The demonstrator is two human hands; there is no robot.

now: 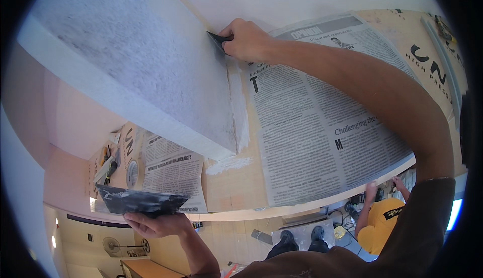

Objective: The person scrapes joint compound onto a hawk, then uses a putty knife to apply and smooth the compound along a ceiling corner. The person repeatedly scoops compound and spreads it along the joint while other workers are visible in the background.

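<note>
My right hand (249, 41) is closed on a thin dark putty scraper (217, 40). Its blade lies against the whitish upright panel (151, 66), by the corner where the panel meets the wall. My left hand (157, 225) grips a flat black board (141, 201) from below, with whitish putty smeared over it. Along the foot of the panel runs a strip of white putty (241, 122), with a rough patch at the panel's near end. Under my right arm, newspaper sheets (312, 142) cover the wooden surface.
More newspaper (173, 169), a tape roll (132, 173) and small tools (106, 164) lie left of the panel. A metal bar (443, 61) edges the far right. Below, a person in a yellow shirt (380, 225) crouches near cables; a fan (111, 245) stands lower left.
</note>
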